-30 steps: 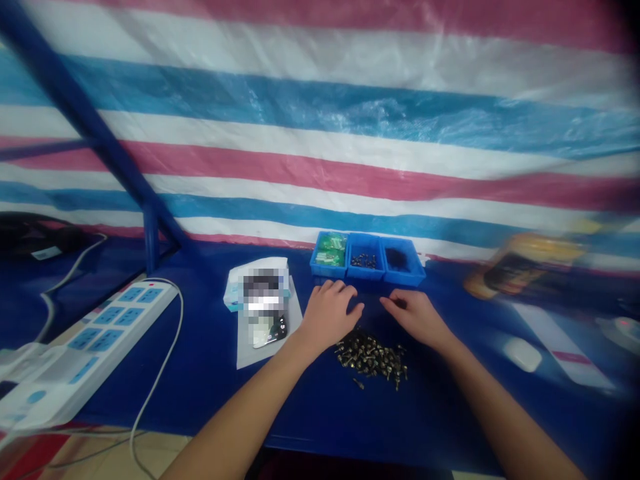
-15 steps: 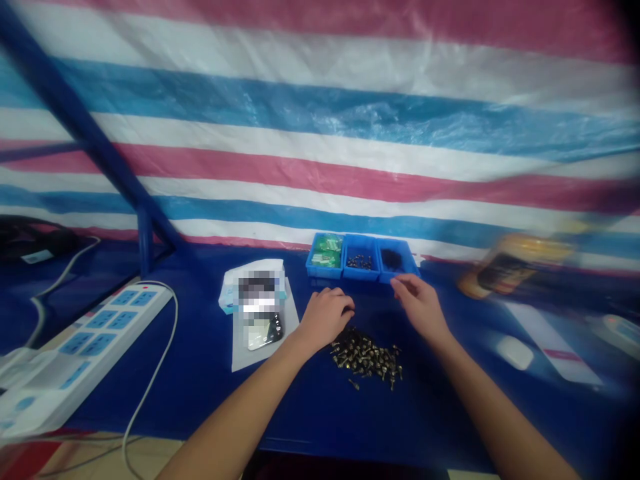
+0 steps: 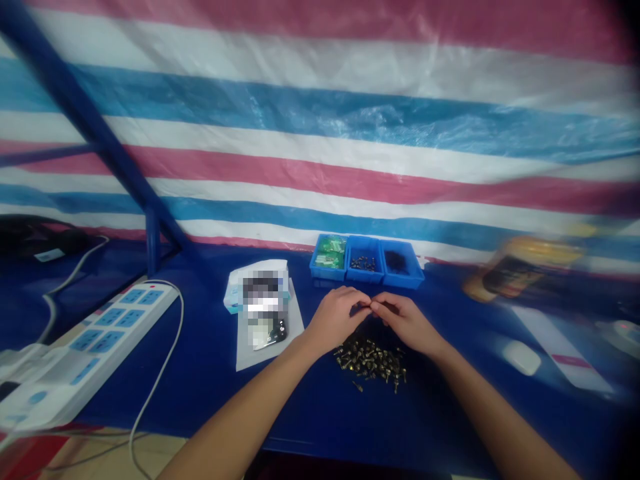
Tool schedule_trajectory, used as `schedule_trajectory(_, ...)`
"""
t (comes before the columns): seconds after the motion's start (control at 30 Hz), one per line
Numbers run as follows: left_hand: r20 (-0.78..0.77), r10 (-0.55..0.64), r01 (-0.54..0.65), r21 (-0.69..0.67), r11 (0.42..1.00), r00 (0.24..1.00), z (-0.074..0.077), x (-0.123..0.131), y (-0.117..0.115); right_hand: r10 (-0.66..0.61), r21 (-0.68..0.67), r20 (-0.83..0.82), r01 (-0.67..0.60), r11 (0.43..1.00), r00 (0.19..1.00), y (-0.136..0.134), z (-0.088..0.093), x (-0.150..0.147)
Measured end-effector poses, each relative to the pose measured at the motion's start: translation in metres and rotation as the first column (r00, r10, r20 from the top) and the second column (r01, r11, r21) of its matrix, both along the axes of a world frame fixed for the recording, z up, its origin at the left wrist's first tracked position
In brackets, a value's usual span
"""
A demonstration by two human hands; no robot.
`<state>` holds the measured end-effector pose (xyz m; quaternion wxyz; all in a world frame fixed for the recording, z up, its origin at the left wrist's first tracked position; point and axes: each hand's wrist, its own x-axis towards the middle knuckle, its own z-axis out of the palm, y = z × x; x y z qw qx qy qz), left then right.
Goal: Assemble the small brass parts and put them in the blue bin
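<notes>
My left hand (image 3: 341,315) and my right hand (image 3: 406,321) meet fingertip to fingertip, both pinched closed. Whatever lies between the fingertips is too small to make out. Just below them spreads a pile of small brass-coloured metal parts (image 3: 373,361), with one piece (image 3: 357,386) lying apart at its near side. Beyond my hands stand three blue bins in a row: the left bin (image 3: 327,273) has green-and-white pieces, the middle bin (image 3: 365,275) small metal parts, the right bin (image 3: 407,279) a heap of tiny dark pieces.
On the left lies a white power strip (image 3: 120,333) with a cable. A phone (image 3: 273,333) rests on white paper (image 3: 245,360) beside a small packet (image 3: 234,293). To the right are a blurred jar (image 3: 525,267), a white earbud-like case (image 3: 521,357) and a white flat box (image 3: 560,347).
My right hand has moved left and down from near the right bin to my left hand. My left hand has shifted slightly right, and their fingertips now touch.
</notes>
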<state>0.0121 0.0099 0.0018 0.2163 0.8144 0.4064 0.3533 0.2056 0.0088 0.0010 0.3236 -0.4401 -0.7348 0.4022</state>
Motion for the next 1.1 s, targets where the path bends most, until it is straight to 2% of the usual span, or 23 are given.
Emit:
schedule_trajectory(0.13, 0.162, 0.026, -0.019, -0.048, 0.999, 0.986, 0.0012, 0.0011, -0.0001, -0.011, -0.093, -0.112, 0.001, 0.996, 0.994, 0.0013, 0.0, 0.002)
schedule_trajectory(0.27, 0.244, 0.003, 0.017, -0.079, 0.997, 0.97, 0.0044, 0.0013, -0.0007, -0.015, -0.159, -0.173, -0.013, 0.987, 0.985, 0.0009, 0.0008, 0.0006)
schedule_trajectory(0.33, 0.271, 0.007, 0.021, -0.1, 0.995, 0.962, 0.0057, 0.0016, -0.0014, -0.028, -0.155, -0.177, 0.0, 0.988, 0.984, 0.0, 0.0008, -0.0013)
schedule_trajectory(0.4, 0.284, 0.048, -0.012, -0.127, 0.992, 0.958, 0.0062, 0.0021, -0.0023, -0.101, -0.106, -0.17, 0.084, 0.991, 0.98, -0.0009, 0.0005, -0.0026)
schedule_trajectory(0.5, 0.243, 0.076, -0.044, -0.133, 0.99, 0.967, 0.0051, 0.0027, -0.0034, -0.179, -0.003, -0.15, 0.181, 0.984, 0.972, -0.003, 0.0002, -0.0026)
schedule_trajectory(0.63, 0.096, 0.053, -0.048, -0.053, 0.997, 0.994, 0.0013, 0.0016, -0.0034, -0.119, 0.151, -0.012, 0.119, 0.981, 0.993, -0.0063, 0.0008, -0.0028)
schedule_trajectory(0.8, -0.069, 0.066, -0.066, 0.011, 0.998, 0.995, -0.0012, -0.0037, -0.0008, -0.139, 0.318, 0.132, 0.091, 0.944, 0.981, -0.0072, -0.0001, -0.0055)
schedule_trajectory(0.97, -0.145, 0.049, -0.046, 0.029, 0.999, 0.988, -0.001, -0.005, -0.0004, -0.124, 0.334, 0.154, 0.066, 0.94, 0.98, -0.0071, -0.0014, -0.0067)
schedule_trajectory(1.1, -0.109, 0.094, -0.09, 0.039, 0.995, 0.99, 0.0017, -0.0023, -0.0036, -0.147, 0.211, 0.086, 0.126, 0.969, 0.985, -0.0025, -0.0038, -0.0019)
